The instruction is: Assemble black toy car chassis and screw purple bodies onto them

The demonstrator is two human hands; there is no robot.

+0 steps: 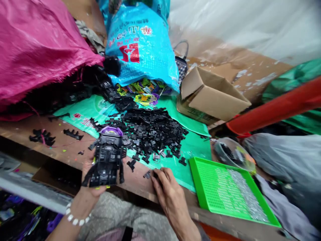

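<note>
My left hand (86,167) is wrapped round a black plastic toy car body (107,157) from below. A purple curved part (112,130) shows at the body's far end, and bits of yellow peek out beside my fingers. At the table's front edge, my right hand (168,187) has its fingers curled and pinched together. A dark bit shows at its fingertips, seemingly a small black plastic part, partly hidden. Just left of them lies another small black part (147,174). Beyond both hands spreads a heap of small black plastic parts (155,137) on a green sheet (198,147).
A bright green tray (200,192) with small clear pieces stands at the right, near a round clear tub (234,154). An open cardboard box (215,97), a blue sack (142,43) of yellow and purple parts, and a pink sack (42,47) stand behind.
</note>
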